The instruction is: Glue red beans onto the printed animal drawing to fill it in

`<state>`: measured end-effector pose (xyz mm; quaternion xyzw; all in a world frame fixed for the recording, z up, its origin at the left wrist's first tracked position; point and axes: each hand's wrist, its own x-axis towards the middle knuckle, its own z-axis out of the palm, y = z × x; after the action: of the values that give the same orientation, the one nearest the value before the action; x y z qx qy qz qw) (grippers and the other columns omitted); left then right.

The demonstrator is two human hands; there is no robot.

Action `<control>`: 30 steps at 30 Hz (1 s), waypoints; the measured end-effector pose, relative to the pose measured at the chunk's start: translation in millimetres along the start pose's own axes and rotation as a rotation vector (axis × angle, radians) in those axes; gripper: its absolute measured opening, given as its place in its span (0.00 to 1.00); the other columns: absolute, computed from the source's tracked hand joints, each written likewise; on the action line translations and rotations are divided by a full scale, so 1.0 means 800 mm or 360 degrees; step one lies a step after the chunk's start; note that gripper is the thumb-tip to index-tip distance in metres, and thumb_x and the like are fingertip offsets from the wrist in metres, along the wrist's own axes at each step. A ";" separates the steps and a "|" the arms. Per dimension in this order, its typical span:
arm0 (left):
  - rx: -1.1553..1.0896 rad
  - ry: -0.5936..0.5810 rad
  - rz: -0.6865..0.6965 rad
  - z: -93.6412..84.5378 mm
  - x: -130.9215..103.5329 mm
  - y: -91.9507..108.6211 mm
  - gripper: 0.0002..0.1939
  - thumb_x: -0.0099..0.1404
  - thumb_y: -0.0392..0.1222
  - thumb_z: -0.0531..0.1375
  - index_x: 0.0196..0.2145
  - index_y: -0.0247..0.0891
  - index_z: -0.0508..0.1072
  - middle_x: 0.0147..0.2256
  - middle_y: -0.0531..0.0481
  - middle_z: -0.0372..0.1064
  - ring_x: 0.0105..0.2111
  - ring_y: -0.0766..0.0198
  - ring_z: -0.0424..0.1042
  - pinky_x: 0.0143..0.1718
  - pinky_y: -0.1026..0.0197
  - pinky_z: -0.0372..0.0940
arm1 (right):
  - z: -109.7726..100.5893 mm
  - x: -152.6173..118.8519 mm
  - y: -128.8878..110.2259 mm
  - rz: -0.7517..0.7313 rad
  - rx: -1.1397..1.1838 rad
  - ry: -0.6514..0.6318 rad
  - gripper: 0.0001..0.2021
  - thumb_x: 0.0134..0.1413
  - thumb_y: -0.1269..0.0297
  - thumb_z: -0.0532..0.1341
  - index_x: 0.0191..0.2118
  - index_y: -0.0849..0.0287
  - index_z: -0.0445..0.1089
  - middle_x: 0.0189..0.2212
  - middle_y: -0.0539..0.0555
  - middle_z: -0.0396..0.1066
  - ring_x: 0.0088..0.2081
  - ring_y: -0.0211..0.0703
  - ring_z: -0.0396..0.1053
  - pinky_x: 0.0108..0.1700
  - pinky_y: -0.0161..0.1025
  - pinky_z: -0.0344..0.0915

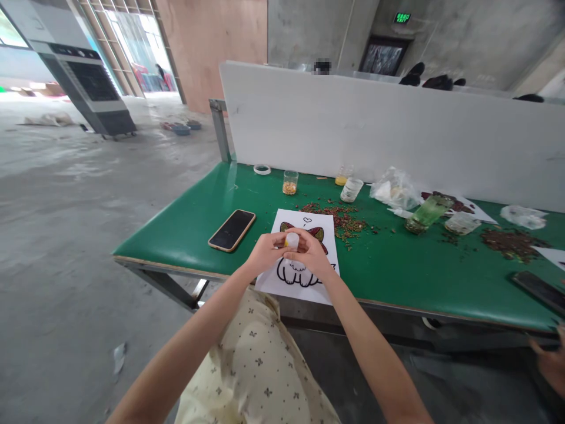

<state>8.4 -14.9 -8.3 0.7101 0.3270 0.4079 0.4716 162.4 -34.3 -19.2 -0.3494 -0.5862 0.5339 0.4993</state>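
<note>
A small whitish bottle (292,240) with a bit of yellow on its side is gripped between my two hands, mostly covered by fingers. My left hand (266,252) wraps its left side, and my right hand (309,254) closes round it from the right. Below them lies a white paper sheet (326,227) with a black-outlined cat drawing (298,275). Its ears are filled with red and green bits, and the face is hidden behind my hands. Loose reddish and green grains (346,222) are spread by the sheet's upper right edge.
On the green table (185,218) are a phone (232,230), a cup of yellow kernels (290,184), a tipped clear cup (352,190), a plastic bag (395,189) and a green jar (428,213). A white partition (353,123) stands behind. Another person's hand (549,359) shows at right.
</note>
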 end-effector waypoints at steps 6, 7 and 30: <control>0.0058 -0.0004 -0.0024 0.000 -0.003 0.004 0.14 0.55 0.41 0.62 0.39 0.31 0.75 0.33 0.46 0.75 0.36 0.56 0.74 0.41 0.57 0.67 | 0.003 -0.003 -0.002 0.0028 0.0009 0.0004 0.27 0.34 0.66 0.71 0.45 0.53 0.64 0.40 0.51 0.70 0.42 0.45 0.70 0.42 0.40 0.66; 0.0081 -0.0009 -0.0030 0.001 -0.003 0.005 0.14 0.54 0.40 0.62 0.38 0.31 0.75 0.33 0.46 0.75 0.36 0.56 0.74 0.41 0.57 0.67 | 0.002 -0.005 -0.002 0.0036 0.0015 0.0007 0.27 0.34 0.66 0.71 0.45 0.53 0.64 0.40 0.51 0.70 0.42 0.45 0.70 0.42 0.40 0.67; 0.0159 -0.0382 0.0006 0.007 -0.009 0.025 0.12 0.58 0.45 0.60 0.36 0.34 0.75 0.32 0.49 0.73 0.32 0.62 0.70 0.34 0.63 0.64 | 0.005 -0.052 -0.011 -0.0088 -0.0152 0.0155 0.21 0.52 0.54 0.61 0.52 0.48 0.62 0.51 0.52 0.64 0.50 0.46 0.64 0.51 0.43 0.63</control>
<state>11.6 -29.9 7.2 0.7771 0.2867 0.3040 0.4706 169.9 -76.1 -19.0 -0.3822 -0.5954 0.4737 0.5245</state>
